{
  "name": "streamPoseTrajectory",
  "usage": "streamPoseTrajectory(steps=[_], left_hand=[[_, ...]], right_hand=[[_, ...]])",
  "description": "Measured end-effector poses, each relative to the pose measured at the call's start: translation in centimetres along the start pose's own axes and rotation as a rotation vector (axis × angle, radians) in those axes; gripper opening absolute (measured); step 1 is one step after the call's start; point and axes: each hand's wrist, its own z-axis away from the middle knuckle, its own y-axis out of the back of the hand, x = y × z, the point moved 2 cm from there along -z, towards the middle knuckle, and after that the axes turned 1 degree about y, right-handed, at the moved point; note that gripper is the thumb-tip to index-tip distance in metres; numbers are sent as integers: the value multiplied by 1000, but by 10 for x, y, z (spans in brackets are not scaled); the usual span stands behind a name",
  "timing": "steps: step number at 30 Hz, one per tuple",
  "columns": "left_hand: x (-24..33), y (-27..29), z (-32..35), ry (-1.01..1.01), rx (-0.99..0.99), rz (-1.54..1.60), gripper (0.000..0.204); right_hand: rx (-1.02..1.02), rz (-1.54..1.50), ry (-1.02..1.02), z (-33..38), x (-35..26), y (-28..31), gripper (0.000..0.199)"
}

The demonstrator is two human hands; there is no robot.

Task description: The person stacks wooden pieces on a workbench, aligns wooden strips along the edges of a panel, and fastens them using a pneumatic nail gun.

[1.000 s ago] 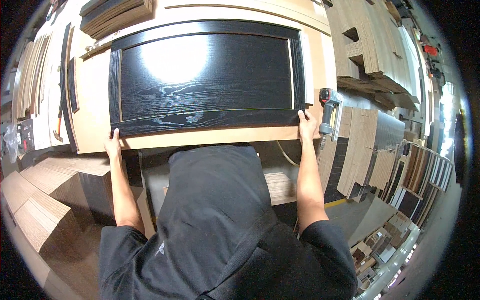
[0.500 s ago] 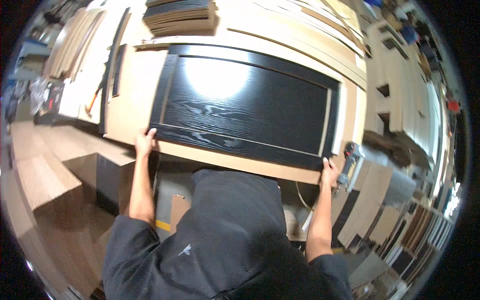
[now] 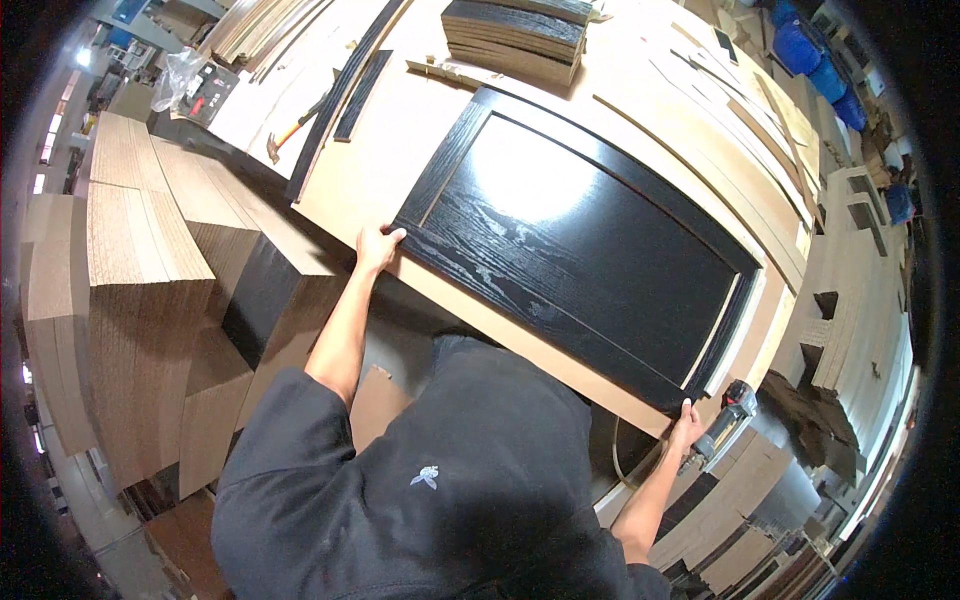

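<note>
Black, open-grained wood makes up the door panel (image 3: 580, 235) that lies flat on the pale bench (image 3: 370, 150), spanning the whole gap between the two hands. Left of the left hand, stacks of boards (image 3: 130, 280) stand on edge beside the bench, kept within reach but off the work surface. The left hand (image 3: 377, 246) grips the panel's near left corner, fingers curled over the edge, thumb on top. Beyond it, up the bench, a hammer (image 3: 292, 127) and dark strips (image 3: 350, 70) lie pushed well away, and a pile of panels (image 3: 515, 35) sits at the far side. The right hand (image 3: 687, 422) clamps the near right corner the same way; holding both ends likely keeps the long panel square and level. Just right of that hand a power tool (image 3: 727, 415) hangs at the bench edge.
</note>
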Motion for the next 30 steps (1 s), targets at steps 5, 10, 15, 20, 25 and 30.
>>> streamPoseTrajectory(steps=[5,10,15,20,25,30], left_hand=[[5,0,1,-85,39,-34,22],[15,3,8,-40,10,100,16],[-15,-10,-20,-37,-153,220,28],[42,-15,8,-132,-12,-408,38],[156,-163,155,-935,-46,-187,50],[176,-295,302,-1454,-811,-431,62]], right_hand=[[-18,-55,26,-9,17,1,30],[4,-66,-8,-4,5,-3,29],[97,-79,-126,5,-1,5,33],[174,128,-163,14,-12,-3,37],[189,19,-147,24,-29,-11,32],[248,168,-191,24,-13,-13,38]])
